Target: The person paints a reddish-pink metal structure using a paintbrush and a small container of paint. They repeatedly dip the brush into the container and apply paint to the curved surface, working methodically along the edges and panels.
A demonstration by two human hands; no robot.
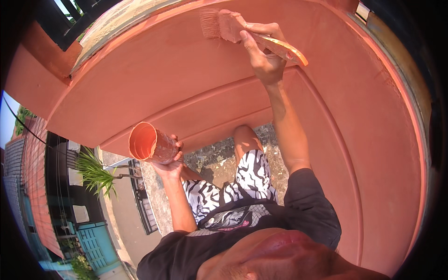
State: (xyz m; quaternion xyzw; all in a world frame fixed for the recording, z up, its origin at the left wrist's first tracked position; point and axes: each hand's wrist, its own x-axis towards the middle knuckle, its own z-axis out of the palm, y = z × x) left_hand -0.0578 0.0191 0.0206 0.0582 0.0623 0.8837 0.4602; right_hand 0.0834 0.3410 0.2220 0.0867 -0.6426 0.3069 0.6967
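With its fingers wrapped tight round the paintbrush (242, 32), the right hand (263, 58) should stroke gently along the wall (154, 88), while the left hand (170, 163) grips the paint cup (149, 143) below it level.

Paint-coated brush (224, 24) against wall; cup (150, 143) tilted.

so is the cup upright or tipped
Tipped: the cup in the left hand lies nearly sideways, its open mouth facing left. How much paint is inside, cannot tell.
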